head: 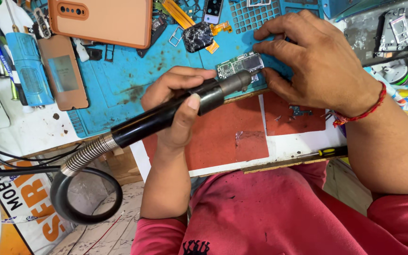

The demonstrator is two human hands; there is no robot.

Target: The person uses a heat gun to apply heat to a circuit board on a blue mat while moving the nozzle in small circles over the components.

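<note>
While the left hand (178, 106) grips the black hot-air handle (175, 111), its nozzle touches the small circuit board (239, 65), which the right hand (308, 61) pinches on the blue mat (119, 80).

My one camera, worn on the head, looks steeply down, close over the desk (34, 127) at its near edge.

The circuit board (240, 64) lies on the mat (119, 80), phone case (102, 19) behind-left, screwdriver (324, 152) in front.
</note>
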